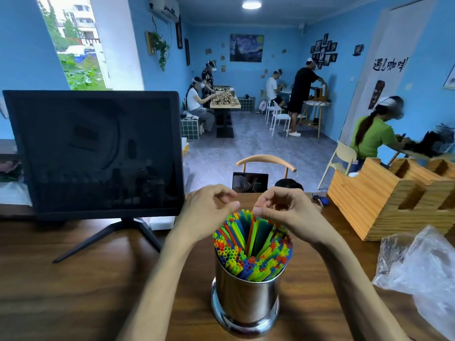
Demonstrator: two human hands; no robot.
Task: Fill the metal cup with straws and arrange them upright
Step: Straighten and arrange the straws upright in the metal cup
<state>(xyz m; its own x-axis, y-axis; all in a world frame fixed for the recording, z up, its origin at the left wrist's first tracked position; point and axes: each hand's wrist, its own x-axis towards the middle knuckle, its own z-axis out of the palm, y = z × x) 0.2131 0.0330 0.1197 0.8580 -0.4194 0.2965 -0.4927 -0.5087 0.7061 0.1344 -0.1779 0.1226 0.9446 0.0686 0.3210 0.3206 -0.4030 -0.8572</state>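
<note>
A shiny metal cup [246, 299] stands on the wooden table [73, 291] in front of me, packed with several coloured straws [251, 247] that stand mostly upright and fan out above the rim. My left hand [209, 212] hovers at the far left of the straw tips, fingers loosely curled, thumb and forefinger apart, holding nothing. My right hand [283, 210] is at the far right of the bundle, its thumb and forefinger pinched at the tips of the tallest straws.
A dark monitor [96, 153] on a stand sits to the left. A wooden compartment box [394, 195] stands at the right, with a clear plastic bag [418, 269] in front of it. A chair and several people are beyond the table.
</note>
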